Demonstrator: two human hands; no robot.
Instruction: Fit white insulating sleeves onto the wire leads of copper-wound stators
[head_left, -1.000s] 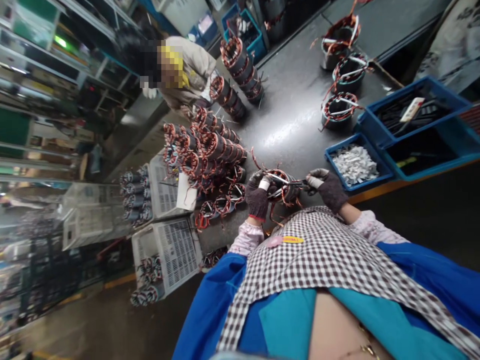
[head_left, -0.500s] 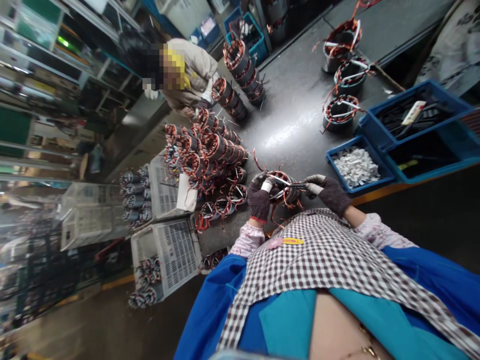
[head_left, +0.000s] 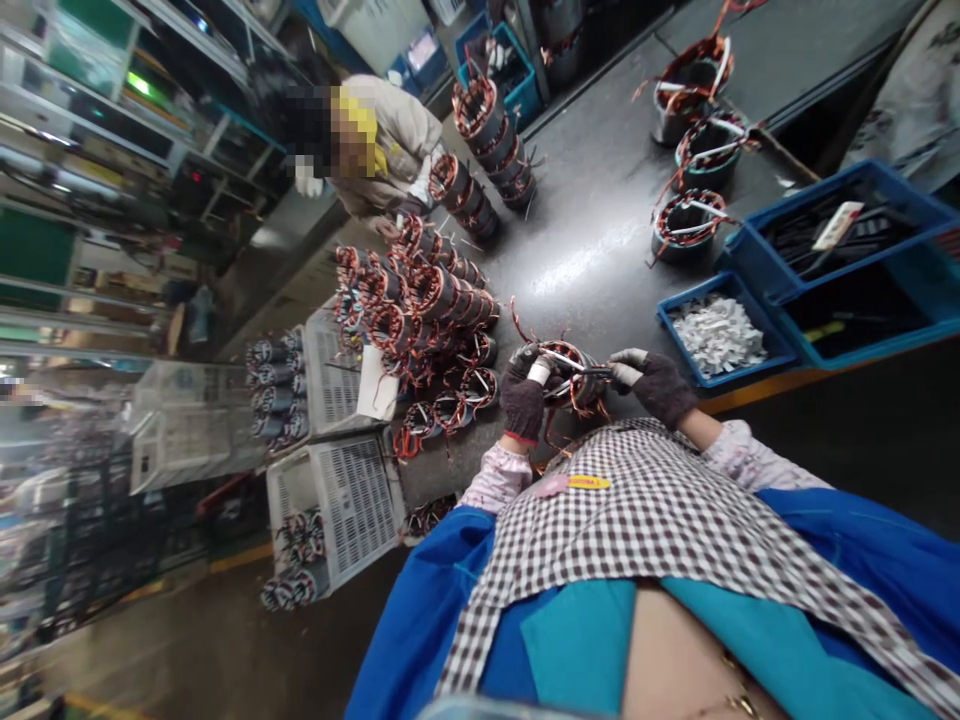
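While both gloved hands work the stator [head_left: 564, 375] at the near table edge [head_left: 750, 392], grip detail is limited: left hand [head_left: 523, 398] is closed around the stator's left rim, steadying it; right hand [head_left: 660, 385] is pinched on a thin metal tool [head_left: 581, 368] that lies across the copper windings, tip toward the bore. Judgement on risk: loose copper leads stick out around the core, so the tool tip could snag or nick enamel if it slips. Stator sits close to the edge, so a hard push could tip it off. A pile of wound stators [head_left: 420, 300] crowds the left side, near the left elbow line. Blue bin [head_left: 716, 335] of white slips is just right of the hand. A co-worker [head_left: 390, 140] stands well apart across the table.
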